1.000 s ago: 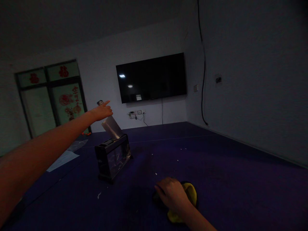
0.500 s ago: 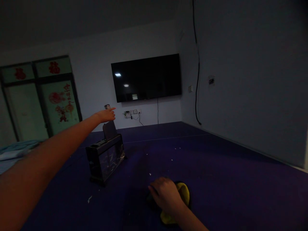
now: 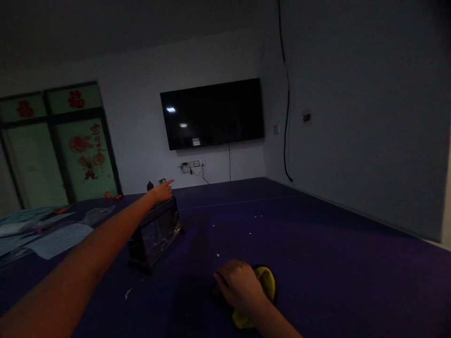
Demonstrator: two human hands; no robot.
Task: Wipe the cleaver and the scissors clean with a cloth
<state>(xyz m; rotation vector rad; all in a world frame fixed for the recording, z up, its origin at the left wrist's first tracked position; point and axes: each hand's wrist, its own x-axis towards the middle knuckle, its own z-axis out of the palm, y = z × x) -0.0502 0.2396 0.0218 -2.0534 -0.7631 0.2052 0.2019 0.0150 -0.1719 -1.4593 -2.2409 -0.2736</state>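
Observation:
My left hand (image 3: 162,191) reaches far out and rests on the top of a black box (image 3: 155,234) with a clear front, which stands on the dark purple table (image 3: 317,263). Its index finger points out and the other fingers are curled; what they grip is hidden. My right hand (image 3: 239,286) lies near me with curled fingers pressed on a yellow cloth (image 3: 267,281), which lies flat on the table.
White scraps (image 3: 127,294) dot the table near the box. Papers (image 3: 56,239) lie at the left edge. A small dark bottle (image 3: 150,186) stands behind the box. A black TV (image 3: 211,112) hangs on the far wall, beside glazed doors (image 3: 59,145).
A flat panel that stood up out of the box top under my left hand has gone down into it, and the hand has dropped with it. My right hand stays on the cloth.

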